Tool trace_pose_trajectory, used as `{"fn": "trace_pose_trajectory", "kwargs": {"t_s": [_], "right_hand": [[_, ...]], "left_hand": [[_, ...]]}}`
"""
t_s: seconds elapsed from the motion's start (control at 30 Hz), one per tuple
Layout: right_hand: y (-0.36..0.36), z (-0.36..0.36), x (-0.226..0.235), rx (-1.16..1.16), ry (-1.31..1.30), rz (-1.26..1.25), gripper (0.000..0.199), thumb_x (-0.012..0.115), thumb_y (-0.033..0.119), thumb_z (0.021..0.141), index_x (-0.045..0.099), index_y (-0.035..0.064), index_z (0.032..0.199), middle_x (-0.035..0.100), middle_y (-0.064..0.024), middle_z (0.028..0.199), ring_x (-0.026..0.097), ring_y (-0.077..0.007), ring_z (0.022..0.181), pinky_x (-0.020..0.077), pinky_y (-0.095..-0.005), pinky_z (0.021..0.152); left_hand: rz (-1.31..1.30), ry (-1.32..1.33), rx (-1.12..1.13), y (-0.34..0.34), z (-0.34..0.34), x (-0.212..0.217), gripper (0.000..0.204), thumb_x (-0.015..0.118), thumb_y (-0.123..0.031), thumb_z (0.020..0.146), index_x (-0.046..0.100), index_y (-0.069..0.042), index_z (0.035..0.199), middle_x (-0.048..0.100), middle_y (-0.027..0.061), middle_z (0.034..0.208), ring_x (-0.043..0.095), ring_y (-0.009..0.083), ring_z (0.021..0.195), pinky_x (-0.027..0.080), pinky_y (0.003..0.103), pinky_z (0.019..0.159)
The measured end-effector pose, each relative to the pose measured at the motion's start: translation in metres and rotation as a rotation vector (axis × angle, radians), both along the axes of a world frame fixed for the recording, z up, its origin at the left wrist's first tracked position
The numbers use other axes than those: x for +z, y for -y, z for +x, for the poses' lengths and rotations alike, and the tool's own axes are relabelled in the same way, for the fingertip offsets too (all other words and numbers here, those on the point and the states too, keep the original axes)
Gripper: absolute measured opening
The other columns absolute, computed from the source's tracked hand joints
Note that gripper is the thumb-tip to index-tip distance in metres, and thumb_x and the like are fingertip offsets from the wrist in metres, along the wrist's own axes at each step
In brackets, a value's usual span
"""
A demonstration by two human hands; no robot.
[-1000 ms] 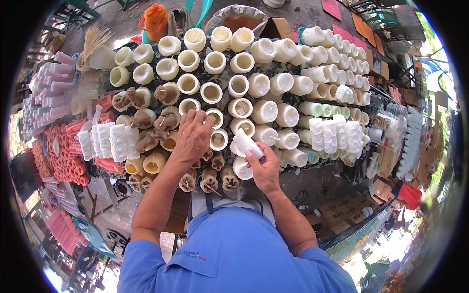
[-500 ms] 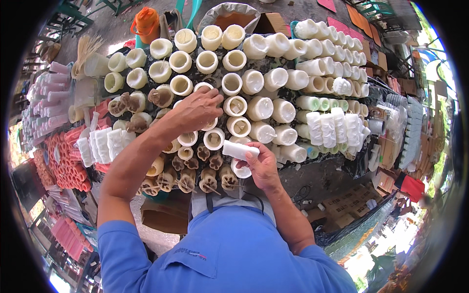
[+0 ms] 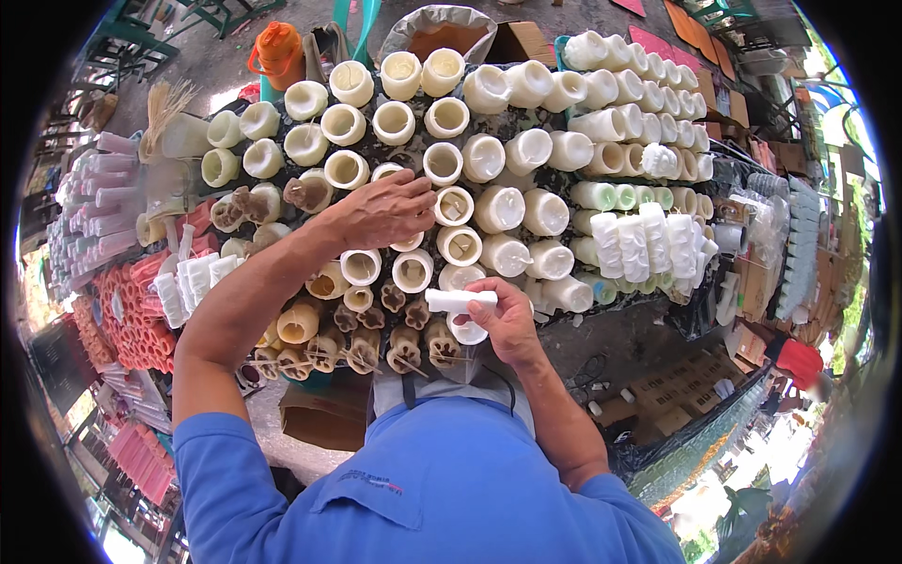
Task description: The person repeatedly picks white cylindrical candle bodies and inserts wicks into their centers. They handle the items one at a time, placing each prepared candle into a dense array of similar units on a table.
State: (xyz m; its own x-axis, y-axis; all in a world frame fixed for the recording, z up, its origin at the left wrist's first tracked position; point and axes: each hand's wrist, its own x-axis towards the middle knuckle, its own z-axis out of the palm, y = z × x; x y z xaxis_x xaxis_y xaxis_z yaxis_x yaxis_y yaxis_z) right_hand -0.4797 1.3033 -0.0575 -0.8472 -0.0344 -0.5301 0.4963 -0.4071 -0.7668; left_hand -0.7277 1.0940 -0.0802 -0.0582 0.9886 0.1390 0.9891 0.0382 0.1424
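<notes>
My right hand [image 3: 507, 320] holds a short white candle [image 3: 458, 300] lying sideways, just above a cream mould tube [image 3: 466, 329] at the near edge of the rack. My left hand [image 3: 381, 209] reaches forward over the rack, fingers curled on the rim of an upright cream mould tube [image 3: 406, 237] in the middle rows. Around both hands stand several cream and white cylindrical moulds [image 3: 498, 209], open at the top, some filled with wax. Brownish moulds [image 3: 406, 346] with sticks line the near row.
Red candles [image 3: 132, 310] and pink candles [image 3: 94, 202] are stacked at the left. White and pale green candles [image 3: 639, 235] lie at the right. An orange jug [image 3: 277, 52] and a lined bucket [image 3: 449, 23] stand at the far side. Cardboard boxes [image 3: 676, 395] sit lower right.
My left hand has moved from the near rows farther out to the middle of the rack. My right hand has turned the white candle from tilted to lying sideways, lower and nearer me.
</notes>
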Motion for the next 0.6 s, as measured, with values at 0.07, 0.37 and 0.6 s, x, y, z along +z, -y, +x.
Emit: {"fn": "trace_pose_trajectory", "kwargs": {"t_s": [0.07,0.37,0.6], "right_hand": [[0.003,-0.011,0.005,0.128,0.032,0.117,0.033,0.078,0.018,0.104,0.066,0.0014,0.13,0.075,-0.0087,0.109,0.073,-0.0132,0.091,0.0622,-0.0294,0.078],[0.039,-0.064,0.012,0.429,0.131,0.353,0.056,0.075,0.02,0.099,0.058,0.001,0.149,0.075,-0.0104,0.086,0.069,-0.0145,0.062,0.0559,-0.032,0.06],[0.048,-0.085,0.009,0.56,0.076,0.481,0.078,0.071,0.023,0.09,0.048,-0.0009,0.161,0.075,-0.0226,0.087,0.075,-0.0332,0.074,0.0596,-0.0447,0.081]], "left_hand": [[0.02,0.052,0.011,0.006,0.001,-0.004,0.018,0.074,-0.022,0.081,0.07,-0.012,0.094,0.062,0.0038,0.116,0.059,0.0214,0.12,0.049,0.037,0.104],[-0.158,0.044,0.007,0.019,0.01,-0.005,0.009,0.074,-0.024,0.081,0.073,-0.016,0.077,0.063,0.0012,0.114,0.055,0.0209,0.125,0.045,0.038,0.11],[-0.063,0.205,0.032,0.016,0.009,-0.002,0.013,0.078,-0.026,0.078,0.076,-0.013,0.076,0.063,0.0027,0.108,0.056,0.0226,0.119,0.045,0.039,0.108]]}}
